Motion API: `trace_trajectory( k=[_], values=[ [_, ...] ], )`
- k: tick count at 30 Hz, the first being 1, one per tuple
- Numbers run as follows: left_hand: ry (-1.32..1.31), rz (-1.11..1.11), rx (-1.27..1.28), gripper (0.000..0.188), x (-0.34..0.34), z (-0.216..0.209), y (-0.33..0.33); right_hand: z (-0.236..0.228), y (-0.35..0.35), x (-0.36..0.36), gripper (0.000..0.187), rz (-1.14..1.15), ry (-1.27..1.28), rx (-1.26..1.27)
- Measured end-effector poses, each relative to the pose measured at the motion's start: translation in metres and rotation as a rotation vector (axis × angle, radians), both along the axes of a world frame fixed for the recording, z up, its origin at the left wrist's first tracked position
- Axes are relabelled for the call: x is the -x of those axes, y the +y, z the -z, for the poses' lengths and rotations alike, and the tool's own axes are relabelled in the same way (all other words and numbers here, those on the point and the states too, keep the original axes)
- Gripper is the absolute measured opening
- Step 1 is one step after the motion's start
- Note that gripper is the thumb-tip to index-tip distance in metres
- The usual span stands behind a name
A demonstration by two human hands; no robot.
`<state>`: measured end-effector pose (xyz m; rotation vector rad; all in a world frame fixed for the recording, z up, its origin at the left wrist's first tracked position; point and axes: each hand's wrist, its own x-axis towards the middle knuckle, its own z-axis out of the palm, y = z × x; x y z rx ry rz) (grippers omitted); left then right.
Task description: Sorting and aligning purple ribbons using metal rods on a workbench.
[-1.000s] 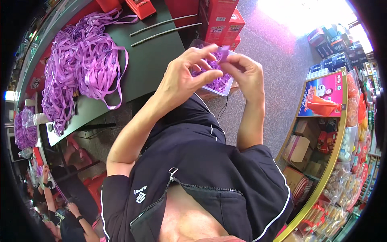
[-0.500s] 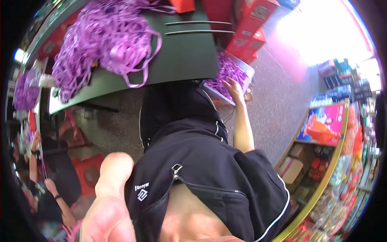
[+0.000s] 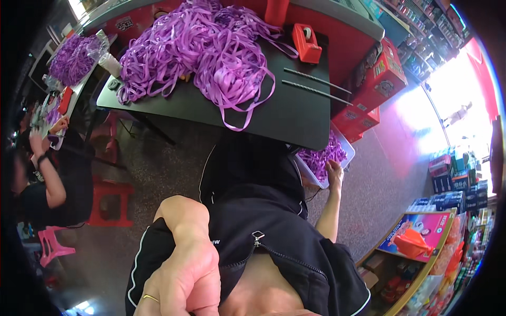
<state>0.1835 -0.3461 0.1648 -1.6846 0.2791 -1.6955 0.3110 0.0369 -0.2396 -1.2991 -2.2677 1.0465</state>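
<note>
A crowded, store-like room with glaring white daylight (image 3: 448, 113) at its upper right.
The grey speckled floor (image 3: 390, 179) spreads between the furnishings, a pinkish sheen on it near the bright opening, beside which runs a vertical red strip (image 3: 483, 79). A black-topped rectangular table (image 3: 295, 124) stands in front of a long red-fronted counter (image 3: 342, 34) with a pale edge, its left corner whitened by glare. Tall, densely stocked shelves (image 3: 429, 23) fill the space past the counter's right end. A gold-edged display case (image 3: 424, 278) curves along the lower right. At left, a red plastic stool (image 3: 113, 203) and a smaller pink plastic stool (image 3: 52, 245) stand on the floor.
</note>
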Motion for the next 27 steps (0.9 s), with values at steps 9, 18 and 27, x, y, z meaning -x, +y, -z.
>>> trace_trajectory(
  k=[9, 18, 27],
  values=[
    [-0.248, -0.588, 0.092, 0.028, 0.025, 0.041, -0.007, -0.039, -0.022, 0.016, 0.029, 0.081, 0.030, -0.064],
    [-0.669, -1.100, 0.915, 0.024, 0.082, 0.119, -0.042, -0.216, -0.057, 0.070, 0.019, 0.142, 0.734, -0.269],
    [-0.649, -1.252, 1.116, 0.024, 0.120, 0.155, -0.044, -0.316, -0.117, 0.252, 0.019, -0.890, 0.376, -0.290]
  ],
)
